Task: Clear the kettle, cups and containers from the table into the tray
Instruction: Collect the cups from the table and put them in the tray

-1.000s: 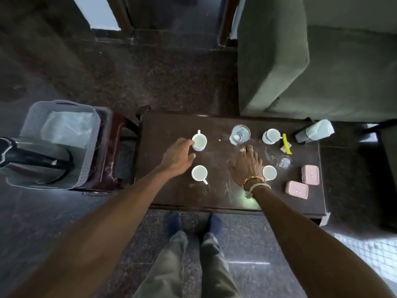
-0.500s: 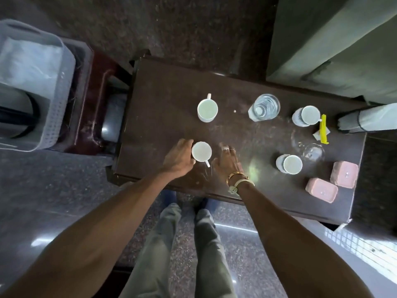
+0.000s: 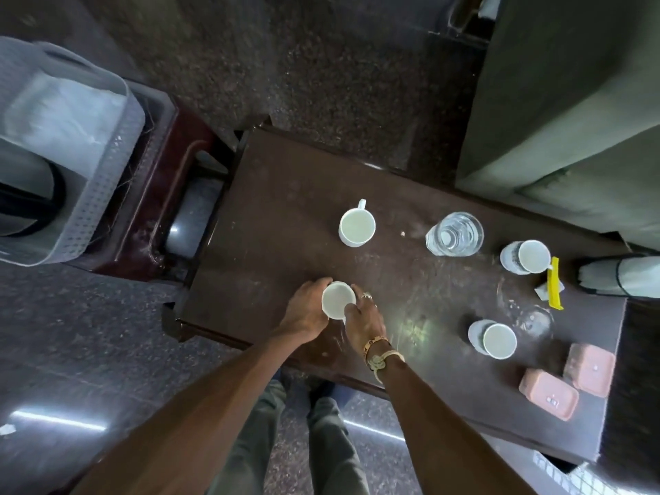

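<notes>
Both our hands wrap one white cup (image 3: 338,301). Our left hand (image 3: 307,314) curls round its 9 o'clock side and our right hand (image 3: 364,321) round its 3 o'clock side, with fingers bent against the wall and the rim showing between them. We cannot tell whether its base touches the table (image 3: 285,194). It is close to the near edge, left of the middle.

We count four white cups. From the held one, a handled cup (image 3: 357,226) stands at 12 o'clock, a third cup (image 3: 525,257) between 2 and 3, and a fourth cup (image 3: 494,339) between 3 and 4. One clear glass (image 3: 455,234) stands at 2 o'clock. A pink container (image 3: 588,369) and a second pink container (image 3: 550,395) lie side by side at 4 o'clock, near the right edge. One yellow strip (image 3: 554,284) lies just beside the third cup.

One kettle (image 3: 25,180) stands inside the grey tray (image 3: 103,194) at 10 o'clock, off the table. The tray rests on a maroon stool (image 3: 168,162) just beside the table's left edge.

Bare tabletop runs from the held cup to the left edge, from 9 round to 11 o'clock. A green sofa (image 3: 571,101) crowds the far right edge at about 1 o'clock.
</notes>
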`<state>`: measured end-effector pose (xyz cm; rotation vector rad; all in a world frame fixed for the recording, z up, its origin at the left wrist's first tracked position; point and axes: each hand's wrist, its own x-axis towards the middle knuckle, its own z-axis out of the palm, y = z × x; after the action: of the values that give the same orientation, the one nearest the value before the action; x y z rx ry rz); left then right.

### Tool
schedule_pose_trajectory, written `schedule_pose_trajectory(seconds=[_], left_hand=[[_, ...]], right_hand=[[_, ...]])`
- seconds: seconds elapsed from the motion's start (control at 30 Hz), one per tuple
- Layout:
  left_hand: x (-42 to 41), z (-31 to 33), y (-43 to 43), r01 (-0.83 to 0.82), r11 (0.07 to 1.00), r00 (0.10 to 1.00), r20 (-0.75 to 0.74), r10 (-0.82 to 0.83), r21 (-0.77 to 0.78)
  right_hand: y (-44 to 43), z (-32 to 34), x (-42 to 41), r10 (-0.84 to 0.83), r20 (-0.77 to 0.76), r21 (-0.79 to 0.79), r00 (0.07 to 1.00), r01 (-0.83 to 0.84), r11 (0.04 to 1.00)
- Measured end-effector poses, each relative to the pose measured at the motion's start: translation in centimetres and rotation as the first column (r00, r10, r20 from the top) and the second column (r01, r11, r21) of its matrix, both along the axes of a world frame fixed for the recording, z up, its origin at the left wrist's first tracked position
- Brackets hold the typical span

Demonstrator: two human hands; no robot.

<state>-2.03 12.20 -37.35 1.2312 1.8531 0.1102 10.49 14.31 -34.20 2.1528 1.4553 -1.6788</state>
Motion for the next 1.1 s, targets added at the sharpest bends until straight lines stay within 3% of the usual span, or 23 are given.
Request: schedule_pose_trajectory(seconds=[0.13, 0.37, 0.67, 0.9, 1.1], left_hand=[[-1.4, 4.0, -0.5, -0.038, 0.998, 0.999, 0.020, 0.037, 0.043], [-6.8, 18.8, 0.0, -0.228, 0.953, 0.970, 0.129, 0.205, 0.198], [-16.6, 33.4, -2.0, -0.287, 0.839, 0.956, 0.083, 0.281, 0.462], [-24.6, 36.6, -8.0, -0.309, 0.814, 0.940, 0.028, 0.340, 0.492], [-31.1, 37.0, -12.5, -0.323, 0.802, 0.925, -0.012, 0.380, 0.502]], right_hand=[[0.1, 4.2, -0.8, 0.016, -0.035, 0.034, 0.999, -0.015, 0.999], [2.9, 17.2, -5.4, 0.191, -0.122, 0.170, 0.974, -0.169, 0.971], [4.3, 29.8, -15.9, 0.437, -0.150, 0.398, 0.887, -0.350, 0.848], [-1.4, 34.1, -24.3, 0.539, -0.112, 0.440, 0.835, -0.445, 0.780], [-5.9, 34.7, -31.0, 0.538, -0.108, 0.474, 0.836, -0.433, 0.767]])
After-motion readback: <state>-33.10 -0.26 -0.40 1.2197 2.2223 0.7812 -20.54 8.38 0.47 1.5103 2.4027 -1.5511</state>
